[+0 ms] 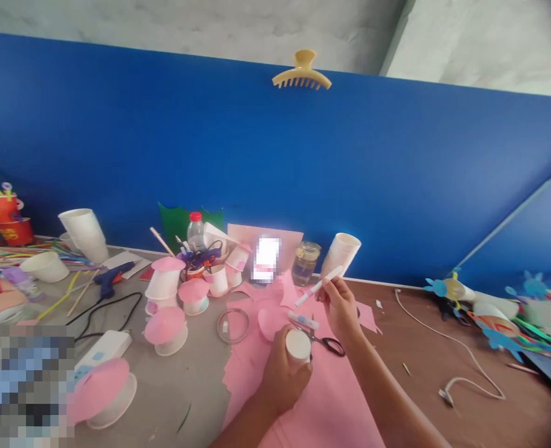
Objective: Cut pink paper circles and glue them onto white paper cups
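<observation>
My left hand (280,376) is wrapped round a small white paper cup (298,344), its round flat end facing up. Between the fingertips of my right hand (341,305) is a slim white pen-like stick (313,290) with a pinkish band, tilted down to the left and held apart from the cup. Black-handled scissors (332,346) lie behind the cup, partly hidden by it. A white tube with a blue mark (305,320) rests between my hands. Under them spreads pink paper (324,398), with a cut pink round piece (270,325) beside my left hand.
Several white cups with pink paper tops (166,326) stand to the left, near a blue glue gun (112,278) and a power strip (102,354). Behind are a lit phone (265,260), a glass jar (306,262) and stacked paper cups (343,252). A white cable (462,339) lies right.
</observation>
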A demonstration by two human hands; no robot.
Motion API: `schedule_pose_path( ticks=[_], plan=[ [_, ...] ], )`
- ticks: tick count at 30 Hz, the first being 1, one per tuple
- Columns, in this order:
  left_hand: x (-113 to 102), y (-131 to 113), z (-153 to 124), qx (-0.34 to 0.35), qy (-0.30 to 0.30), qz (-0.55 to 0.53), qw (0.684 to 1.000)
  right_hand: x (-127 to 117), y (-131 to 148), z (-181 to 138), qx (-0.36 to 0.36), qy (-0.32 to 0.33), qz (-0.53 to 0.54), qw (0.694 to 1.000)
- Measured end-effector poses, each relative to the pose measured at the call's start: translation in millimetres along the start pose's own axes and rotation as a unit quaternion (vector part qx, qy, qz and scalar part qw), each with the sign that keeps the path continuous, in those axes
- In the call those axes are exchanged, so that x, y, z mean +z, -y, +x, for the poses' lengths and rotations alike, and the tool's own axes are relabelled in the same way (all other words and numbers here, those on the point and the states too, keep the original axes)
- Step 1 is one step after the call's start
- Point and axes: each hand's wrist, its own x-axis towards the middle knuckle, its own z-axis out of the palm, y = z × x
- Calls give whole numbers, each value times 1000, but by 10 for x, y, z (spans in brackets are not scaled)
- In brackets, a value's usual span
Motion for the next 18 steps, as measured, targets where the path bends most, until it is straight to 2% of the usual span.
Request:
schedule_pose_path(
  ticks=[2, 5, 8, 13, 18],
  plan=[
    [-23, -2, -5, -1, 14, -11, 1000, -104, 22, -152, 82, -15, 149, 985],
    [-58, -21, -4, 8, 12, -18, 1000, -167, -45, -348, 142, -10, 203, 969],
    [-83, -36, 1, 21, -1, 3, 1000, -125, -150, -469, 201, 15, 249, 947],
    [-110, -6, 4, 63, -50, 72, 994, -20, -303, -556, 186, 26, 258, 948],
    [-128, -5, 29, 94, -96, 111, 985, -25, -344, -617, 197, 68, 241, 948]
  ],
)
